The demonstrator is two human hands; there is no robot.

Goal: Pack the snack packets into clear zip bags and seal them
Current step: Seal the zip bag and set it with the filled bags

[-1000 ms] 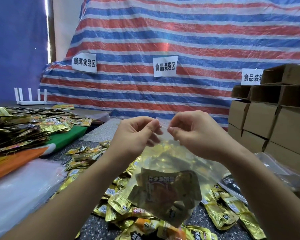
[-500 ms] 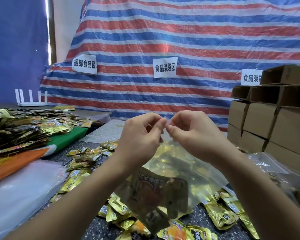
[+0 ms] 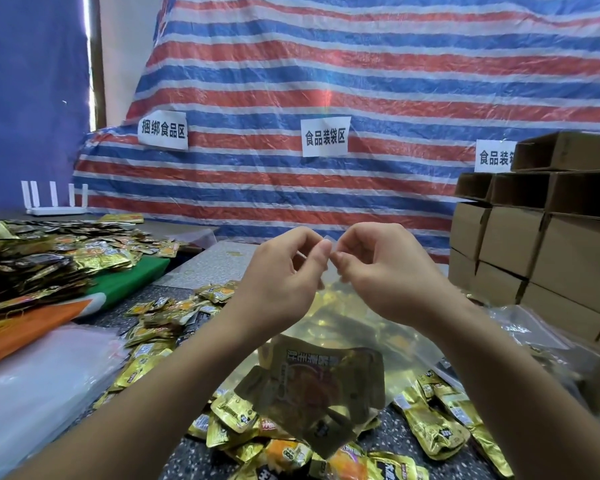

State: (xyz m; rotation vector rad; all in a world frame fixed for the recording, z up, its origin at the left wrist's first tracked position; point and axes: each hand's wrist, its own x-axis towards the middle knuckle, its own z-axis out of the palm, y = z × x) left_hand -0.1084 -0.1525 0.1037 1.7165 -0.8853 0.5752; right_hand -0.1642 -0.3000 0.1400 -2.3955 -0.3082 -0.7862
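A dark speckled surface (image 3: pixel 194 455) lies below the fingers (image 3: pixel 321 252). Gold snack packets (image 3: pixel 433 420) are strewn on it beneath and to either side of them; a stack of clear zip bags (image 3: pixel 32 386) lies to their lower left, cardboard boxes (image 3: pixel 548 258) to their right.

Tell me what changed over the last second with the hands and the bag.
The left hand closed in on the right hand, so the two pinches now nearly meet at the top edge of the clear bag, as if finishing the seal. The bag hanging below swung slightly left. Both hands kept their grip; nothing was let go. The loose packets and cardboard boxes stayed put.
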